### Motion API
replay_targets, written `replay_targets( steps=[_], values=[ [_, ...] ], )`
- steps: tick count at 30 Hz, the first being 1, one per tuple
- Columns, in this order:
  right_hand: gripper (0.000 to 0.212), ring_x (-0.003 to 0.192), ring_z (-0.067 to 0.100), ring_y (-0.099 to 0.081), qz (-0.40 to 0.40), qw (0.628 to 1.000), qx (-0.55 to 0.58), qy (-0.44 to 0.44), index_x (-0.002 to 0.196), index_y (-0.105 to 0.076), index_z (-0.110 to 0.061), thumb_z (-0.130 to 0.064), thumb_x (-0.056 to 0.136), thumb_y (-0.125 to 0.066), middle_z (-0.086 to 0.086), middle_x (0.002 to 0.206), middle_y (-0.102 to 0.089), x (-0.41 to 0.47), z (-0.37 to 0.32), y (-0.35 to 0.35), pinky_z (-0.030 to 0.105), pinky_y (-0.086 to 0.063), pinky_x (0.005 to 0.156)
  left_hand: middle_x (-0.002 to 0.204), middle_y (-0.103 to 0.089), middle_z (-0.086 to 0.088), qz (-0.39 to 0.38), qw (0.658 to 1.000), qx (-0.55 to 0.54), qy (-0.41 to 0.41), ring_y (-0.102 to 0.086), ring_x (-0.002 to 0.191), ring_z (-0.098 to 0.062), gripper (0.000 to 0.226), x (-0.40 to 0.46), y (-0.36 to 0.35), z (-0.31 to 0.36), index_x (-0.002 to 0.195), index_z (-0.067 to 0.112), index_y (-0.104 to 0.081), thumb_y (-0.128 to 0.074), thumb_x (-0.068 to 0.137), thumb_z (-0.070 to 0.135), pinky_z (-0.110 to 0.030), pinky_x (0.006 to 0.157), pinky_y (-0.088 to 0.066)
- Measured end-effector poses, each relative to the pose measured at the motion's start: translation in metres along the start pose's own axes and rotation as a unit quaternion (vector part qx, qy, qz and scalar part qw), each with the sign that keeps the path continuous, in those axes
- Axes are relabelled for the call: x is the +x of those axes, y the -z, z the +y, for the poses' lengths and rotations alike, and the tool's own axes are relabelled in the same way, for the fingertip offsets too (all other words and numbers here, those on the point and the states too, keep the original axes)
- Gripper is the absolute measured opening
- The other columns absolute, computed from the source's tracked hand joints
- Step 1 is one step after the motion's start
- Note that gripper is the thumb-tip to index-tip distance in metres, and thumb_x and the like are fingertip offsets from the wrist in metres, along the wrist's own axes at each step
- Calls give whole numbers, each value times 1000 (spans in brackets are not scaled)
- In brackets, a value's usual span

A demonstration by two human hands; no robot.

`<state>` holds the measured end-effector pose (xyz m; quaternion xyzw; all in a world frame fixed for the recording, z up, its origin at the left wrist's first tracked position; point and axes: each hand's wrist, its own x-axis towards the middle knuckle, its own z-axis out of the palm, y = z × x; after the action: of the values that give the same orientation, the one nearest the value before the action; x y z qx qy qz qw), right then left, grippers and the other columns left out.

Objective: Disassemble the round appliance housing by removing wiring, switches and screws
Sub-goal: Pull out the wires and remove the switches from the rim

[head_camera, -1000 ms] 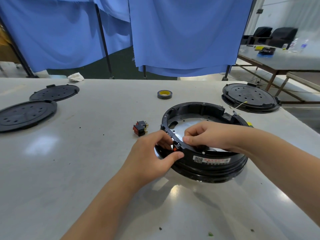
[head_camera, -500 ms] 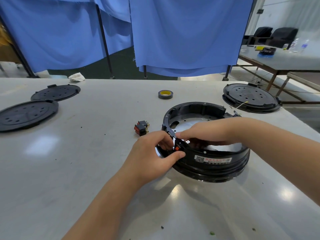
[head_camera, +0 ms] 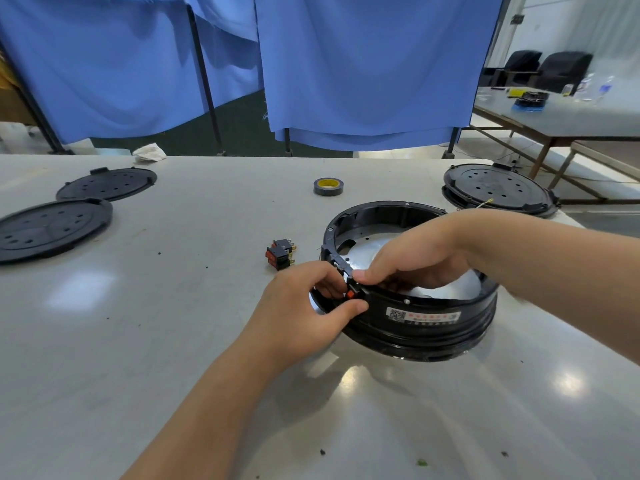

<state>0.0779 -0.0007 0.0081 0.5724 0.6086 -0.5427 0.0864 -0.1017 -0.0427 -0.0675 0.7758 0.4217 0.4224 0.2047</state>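
There is one camera, worn on the person's head. It looks forward and down, close over the bench (head_camera: 138,341), toward blue curtains (head_camera: 363,64) behind.

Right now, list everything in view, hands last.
housing: 1, black ring, table centre-right
switch in housing: 1, red and black, near-left rim
loose switches: a small red and black cluster, left of housing
tape: 1, black roll with yellow core, behind housing
covers: 2, black discs, far left
closed unit: 1, black, far right
rag: 1, white, far table edge
curtains: blue, behind table
table: 1, grey
left hand: pinches switch from outside
right hand: pinches switch from inside
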Motion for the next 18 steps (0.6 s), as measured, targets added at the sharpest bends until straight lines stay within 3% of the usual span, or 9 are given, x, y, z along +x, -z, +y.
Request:
replay_targets(
  steps=[2, 4, 8, 12, 15, 18],
  values=[
    [37, 100, 18, -43, -5, 1000, 2, 1, 111, -60, -10, -40, 97, -42, 11, 117, -58, 0, 1, 1, 26, -36, 86, 71, -65, 12, -2, 1000, 1, -2, -59, 71, -5, 20, 0, 0, 0, 76, 20, -67, -79, 70, 34, -8, 66, -38],
    [40, 107, 22, -52, -14, 1000, 11, 2, 113, -60, -8, -40, 97, -42, 14, 128, -56, -1, 2, 1, 26, -39, 89, 71, -65, 12, -2, 1000, 4, -5, -59, 71, -6, 20, 0, 0, 1, 76, 20, -67, -79, 70, 34, -8, 66, -38],
    [34, 100, 14, -61, -32, 999, 42, 7, 101, -63, -12, -38, 98, -41, 3, 103, -68, -1, 5, 0, 26, -46, 86, 69, -65, 13, 5, 1000, 11, -7, -59, 69, -5, 21, 0, -1, 2, 75, 19, -67, -77, 69, 37, -8, 65, -37],
    [38, 100, 14, -61, -24, 999, 33, 8, 105, -63, -12, -41, 97, -41, 3, 105, -68, -3, 7, -2, 28, -45, 88, 68, -65, 12, 4, 1000, 11, -11, -58, 68, -4, 19, 0, 0, 3, 74, 17, -68, -80, 70, 31, -7, 64, -37],
    [41, 101, 18, -55, -1, 999, 31, 20, 113, -61, -8, -40, 98, -41, 15, 121, -61, -4, 6, -6, 34, -41, 98, 68, -66, 10, 1, 1000, 2, -5, -59, 69, -5, 17, 0, 1, 4, 74, 16, -68, -81, 71, 26, -6, 64, -37],
    [52, 108, 24, -51, 20, 999, 31, 29, 129, -50, 0, -41, 98, -41, 24, 141, -40, -5, 7, -9, 34, -38, 102, 66, -66, 9, -5, 1000, -13, -1, -60, 68, -5, 12, -1, 2, 4, 72, 17, -67, -77, 70, 24, -5, 65, -38]
  ],
)
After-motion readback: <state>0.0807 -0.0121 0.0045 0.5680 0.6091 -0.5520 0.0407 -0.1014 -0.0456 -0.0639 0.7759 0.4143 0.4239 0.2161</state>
